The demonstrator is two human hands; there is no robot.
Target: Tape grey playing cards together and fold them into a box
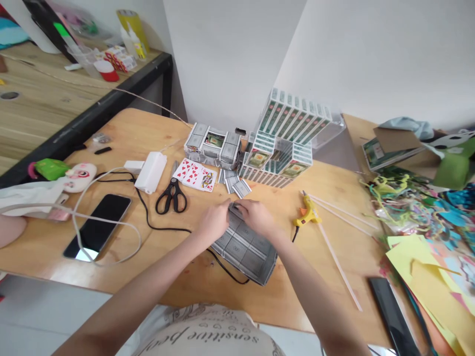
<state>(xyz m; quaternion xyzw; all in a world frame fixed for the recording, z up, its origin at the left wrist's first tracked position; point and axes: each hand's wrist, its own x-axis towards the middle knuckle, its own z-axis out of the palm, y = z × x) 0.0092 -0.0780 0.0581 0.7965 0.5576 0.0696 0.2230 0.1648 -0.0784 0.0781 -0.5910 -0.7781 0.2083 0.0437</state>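
A shallow open box made of grey-backed playing cards (pixel 241 242) lies on the table in front of me. My left hand (pixel 215 220) is closed on its far left corner. Against the far right edge, my right hand (pixel 257 215) has its fingers bent in a pinch, with the fingertips partly hidden. Just beyond my hands are a few small grey card pieces (pixel 237 185) and a spread of face-up playing cards (pixel 196 174). Black scissors (pixel 171 196) lie left of them. A yellow glue gun (pixel 307 211) rests to the right, with a glue stick (pixel 339 264) near it.
Card-covered blocks (pixel 213 145) and stacked green-and-white card boxes (pixel 293 118) stand at the back by the wall. On the left are a phone (pixel 98 226), a white power strip (pixel 151 172) and cables. Coloured paper (pixel 426 282) and a black case (pixel 391 314) lie right.
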